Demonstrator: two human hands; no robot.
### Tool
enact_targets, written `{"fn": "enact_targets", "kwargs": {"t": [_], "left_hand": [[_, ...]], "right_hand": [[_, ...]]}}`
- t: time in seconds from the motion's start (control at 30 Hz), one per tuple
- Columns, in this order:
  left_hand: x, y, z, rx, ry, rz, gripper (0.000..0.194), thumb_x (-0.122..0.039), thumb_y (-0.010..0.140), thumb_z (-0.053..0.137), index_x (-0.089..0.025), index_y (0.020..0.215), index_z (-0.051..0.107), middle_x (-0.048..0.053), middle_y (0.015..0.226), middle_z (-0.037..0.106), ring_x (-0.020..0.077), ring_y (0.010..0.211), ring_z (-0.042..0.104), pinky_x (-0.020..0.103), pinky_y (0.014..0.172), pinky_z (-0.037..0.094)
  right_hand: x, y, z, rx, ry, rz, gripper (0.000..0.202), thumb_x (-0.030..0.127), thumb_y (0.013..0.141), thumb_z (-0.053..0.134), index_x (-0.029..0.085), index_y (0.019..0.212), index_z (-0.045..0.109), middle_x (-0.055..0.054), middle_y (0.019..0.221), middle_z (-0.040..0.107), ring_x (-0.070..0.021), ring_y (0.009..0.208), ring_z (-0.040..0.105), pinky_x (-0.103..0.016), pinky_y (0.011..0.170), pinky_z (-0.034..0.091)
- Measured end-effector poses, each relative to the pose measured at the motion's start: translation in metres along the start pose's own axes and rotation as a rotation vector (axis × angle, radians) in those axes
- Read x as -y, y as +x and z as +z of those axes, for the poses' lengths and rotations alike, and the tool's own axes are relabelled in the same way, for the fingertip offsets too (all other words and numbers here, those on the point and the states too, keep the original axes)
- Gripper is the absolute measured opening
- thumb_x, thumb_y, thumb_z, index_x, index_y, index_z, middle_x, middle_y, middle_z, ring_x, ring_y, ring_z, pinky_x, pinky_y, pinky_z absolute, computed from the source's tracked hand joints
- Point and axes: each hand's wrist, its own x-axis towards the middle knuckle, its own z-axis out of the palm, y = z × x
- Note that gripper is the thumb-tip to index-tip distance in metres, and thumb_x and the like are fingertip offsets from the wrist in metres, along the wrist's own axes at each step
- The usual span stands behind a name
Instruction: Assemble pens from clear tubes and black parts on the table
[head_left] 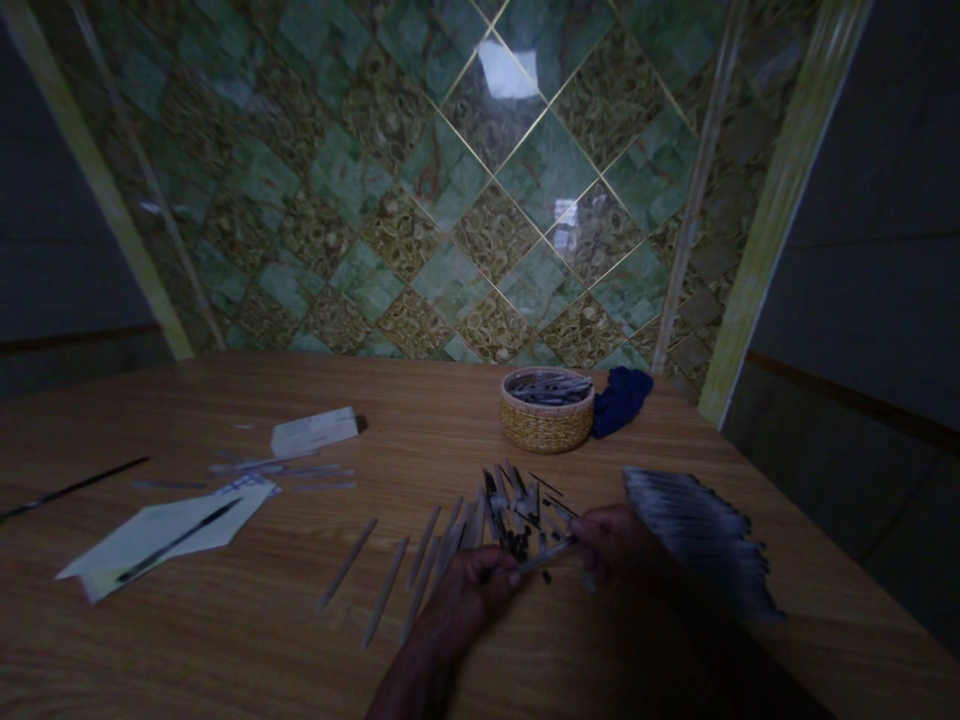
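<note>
Barrel (547, 556), slim and pale, spans the gap between the two hands just above the table (247, 650), in front of a jumble of dark and pale parts (517, 505). The left hand (486, 578) has its fingers curled in, thumb and fingers pinching the near-left end. The right hand (611, 542) is partly closed too, its fingertips gripping the other end — probably a pen part, though blur and dim light hide the detail.

Loose tubes (385, 592) lie to the left of the left hand, apart from one another at the outer edge. Right of the right hand is a dense row of pens (694, 525). Behind the jumble stands a basket (546, 428) filled with slim pieces, a dark blue cloth (622, 400) beside it. Farther left are a white box (313, 432) and paper (142, 530) — a dark pen (180, 540) lies across it.
</note>
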Motion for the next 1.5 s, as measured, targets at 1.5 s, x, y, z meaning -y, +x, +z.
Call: {"fn": "enact_targets", "kwargs": {"t": [1.5], "left_hand": [[0.007,0.003,0.006,-0.265,0.797,0.701,0.021,-0.016,0.086,0.044,-0.017,0.079,0.063,0.006,0.072,0.058,0.018,0.071,0.056,0.026,0.061,0.043]], "right_hand": [[-0.038,0.015,0.02,0.003,0.328,0.279,0.035,0.051,0.068,0.05,0.02,0.054,0.047,0.002,0.034,0.051,-0.0082,0.023,0.037,-0.02,0.028,0.022]]}}
